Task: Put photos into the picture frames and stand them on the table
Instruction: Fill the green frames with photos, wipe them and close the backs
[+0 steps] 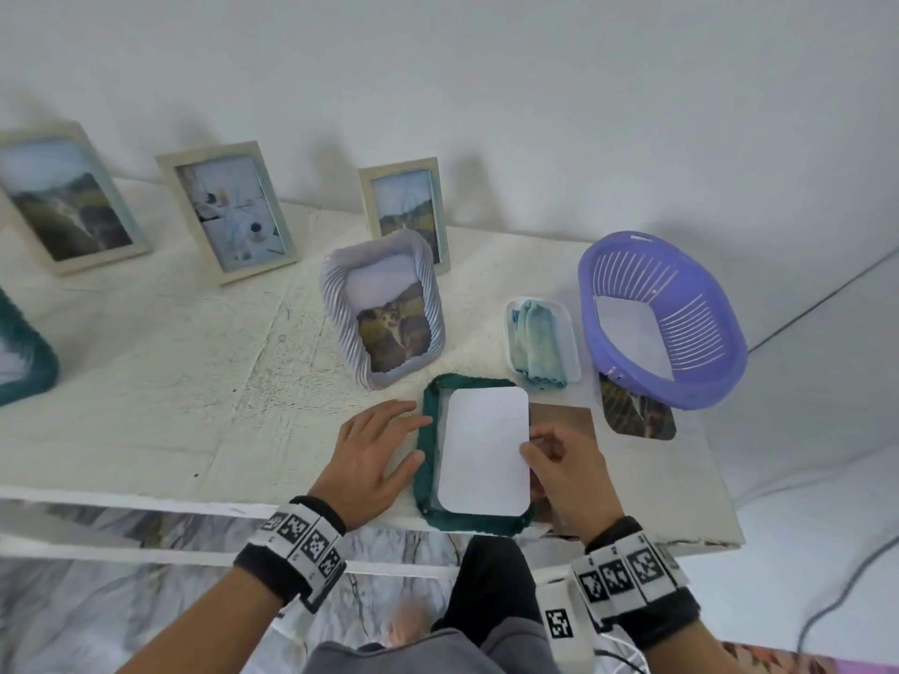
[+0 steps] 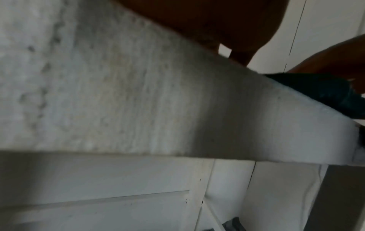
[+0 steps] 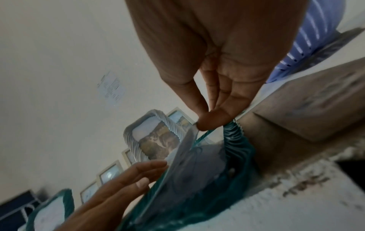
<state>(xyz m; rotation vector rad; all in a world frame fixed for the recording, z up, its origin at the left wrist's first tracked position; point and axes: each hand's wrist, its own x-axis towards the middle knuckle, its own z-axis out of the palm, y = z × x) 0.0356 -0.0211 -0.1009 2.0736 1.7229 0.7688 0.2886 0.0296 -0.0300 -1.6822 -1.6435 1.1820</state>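
Observation:
A dark green ridged frame [image 1: 430, 454] [image 3: 240, 150] lies face down at the table's near edge. Over its opening sits a photo [image 1: 486, 449] [image 3: 189, 157], white back up. My right hand [image 1: 559, 459] [image 3: 205, 123] pinches the photo's right edge between thumb and forefinger and lifts that edge a little. My left hand [image 1: 374, 454] [image 3: 126, 179] lies flat on the table, its straight fingers touching the frame's left side. A brown backing board [image 1: 564, 420] lies beside the frame on the right. Another photo [image 1: 637, 411] lies picture up, partly under the basket.
A purple basket [image 1: 691, 372] holding a white sheet stands at the right. A folded blue cloth [image 1: 540, 342] rests on a white tray. A pale ridged frame [image 1: 335, 304] and three flat-edged frames, such as one [image 1: 228, 211], stand behind. Another green frame [image 1: 24, 357] shows at far left.

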